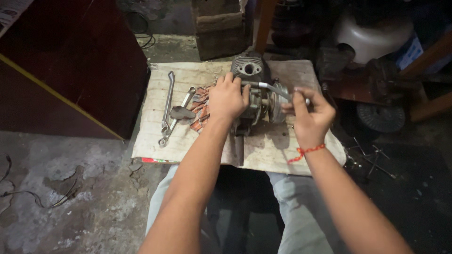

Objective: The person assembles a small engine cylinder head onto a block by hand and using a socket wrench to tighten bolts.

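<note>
Left hand (227, 98) fingers clasp ribbed grey metal engine (253, 89); right hand (308, 114) fingers pinch bent steel wrench (274, 89)

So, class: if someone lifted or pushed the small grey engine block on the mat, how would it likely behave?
The engine block looks like solid finned metal, so it is probably heavy for its size and rigid. Its uneven shape may make it apt to tip, which could be why the left hand rests on it while the right hand holds a bent metal tool. The cloth mat may limit sliding.

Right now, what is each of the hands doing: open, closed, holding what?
Left hand: closed over the top of the small engine.
Right hand: closed on the metal tool handle reaching to the engine.
</note>
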